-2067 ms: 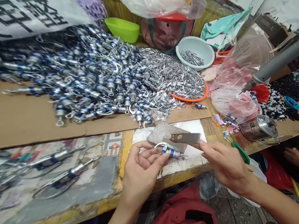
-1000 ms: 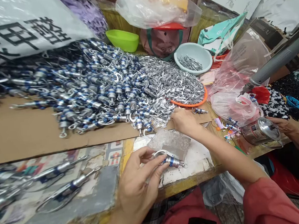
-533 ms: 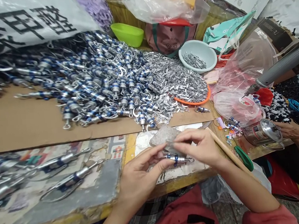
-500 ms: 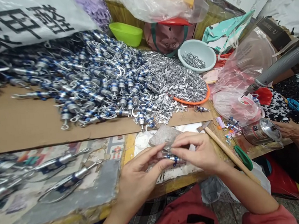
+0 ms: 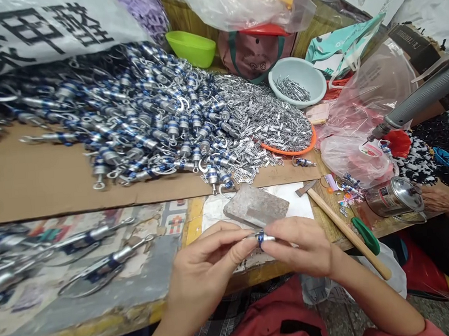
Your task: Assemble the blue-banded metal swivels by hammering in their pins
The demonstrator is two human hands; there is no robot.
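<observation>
While a blue-banded clasp [image 5: 261,236] is pinched between the fingers of left hand [image 5: 201,273] and right hand [image 5: 304,247], the hammer [image 5: 344,231] is left lying; assembly seems midway.

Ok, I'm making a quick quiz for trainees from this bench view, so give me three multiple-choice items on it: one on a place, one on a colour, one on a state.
1. Where does the grey stone block lie?
A. inside the pale bowl
B. on the bench just beyond the two hands
C. on the orange tray

2. What colour is the empty bowl at the back?
A. bright green
B. red
C. black

3. How is the small blue-and-silver clip held?
A. lying loose on the cardboard
B. in the left hand alone
C. pinched between the left hand and the right hand

Key: 1 B, the block sits on the white sheet just past the fingertips. 2 A, its rim and wall are lime green. 3 C, fingers of both hands meet on the clip.
</observation>
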